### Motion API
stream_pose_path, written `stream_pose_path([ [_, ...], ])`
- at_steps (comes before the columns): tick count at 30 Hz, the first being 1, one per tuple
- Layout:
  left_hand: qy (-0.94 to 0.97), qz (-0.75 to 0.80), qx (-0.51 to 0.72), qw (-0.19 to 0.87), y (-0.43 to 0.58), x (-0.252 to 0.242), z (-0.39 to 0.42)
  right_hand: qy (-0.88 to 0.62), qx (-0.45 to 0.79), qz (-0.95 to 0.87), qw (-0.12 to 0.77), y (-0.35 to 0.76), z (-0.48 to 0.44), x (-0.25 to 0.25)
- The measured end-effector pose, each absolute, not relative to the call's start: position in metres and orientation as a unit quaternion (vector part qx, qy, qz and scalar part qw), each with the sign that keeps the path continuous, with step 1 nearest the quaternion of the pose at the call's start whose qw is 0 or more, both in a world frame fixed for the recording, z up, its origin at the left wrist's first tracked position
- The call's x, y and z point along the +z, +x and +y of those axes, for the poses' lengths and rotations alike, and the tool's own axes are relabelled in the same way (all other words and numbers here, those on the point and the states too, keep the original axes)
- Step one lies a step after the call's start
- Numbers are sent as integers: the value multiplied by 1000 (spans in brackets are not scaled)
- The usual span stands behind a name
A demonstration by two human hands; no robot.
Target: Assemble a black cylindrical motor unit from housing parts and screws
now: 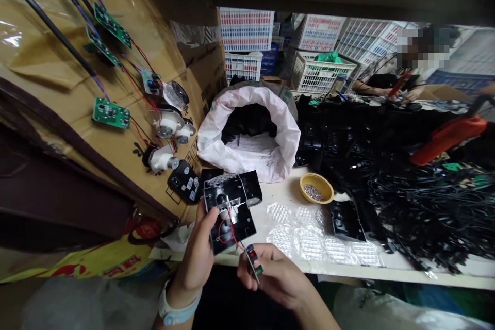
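Left of the black plastic housing (230, 211), green circuit boards (111, 115) and small motors (164, 159) lie with their wires on a cardboard box (203, 80). The left hand (195, 252) grips the housing with closed fingers, and the right hand (274, 276) pinches a small circuit board (252, 260) joined to it by a red wire (232, 229). Right of the housing stands a yellow bowl (317, 188) with small metal parts (312, 192).

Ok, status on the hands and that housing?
Left hand holds black plastic housing; right hand pinches small circuit board, red wire between them. Bubble wrap just beyond.
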State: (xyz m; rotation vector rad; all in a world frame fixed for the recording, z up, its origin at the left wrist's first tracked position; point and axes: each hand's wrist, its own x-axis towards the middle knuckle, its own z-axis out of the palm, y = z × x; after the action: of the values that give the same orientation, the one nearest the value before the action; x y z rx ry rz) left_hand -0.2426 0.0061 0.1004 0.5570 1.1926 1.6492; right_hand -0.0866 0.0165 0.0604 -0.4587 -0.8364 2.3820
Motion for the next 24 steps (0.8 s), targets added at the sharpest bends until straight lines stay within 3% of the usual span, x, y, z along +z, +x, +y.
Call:
stream_pose_path([
  [4, 167, 469, 686, 531, -246, 101, 5, -205, 856, -330, 341, -72, 13, 72],
  [10, 184, 397, 663, 607, -249, 101, -5, -304, 712, -498, 391, -48, 2, 112],
  [17, 243, 389, 614, 642, -242, 110, -11, -294, 352, -754, 470, -43, -2, 142],
  [20, 253, 409, 602, 638, -237, 119, -8, -286, 203, -823, 447, -44, 0, 140],
  [24, 266, 438, 579, 634, -233, 124, -7, -281, 97, -868, 398, -48, 1, 134],
])
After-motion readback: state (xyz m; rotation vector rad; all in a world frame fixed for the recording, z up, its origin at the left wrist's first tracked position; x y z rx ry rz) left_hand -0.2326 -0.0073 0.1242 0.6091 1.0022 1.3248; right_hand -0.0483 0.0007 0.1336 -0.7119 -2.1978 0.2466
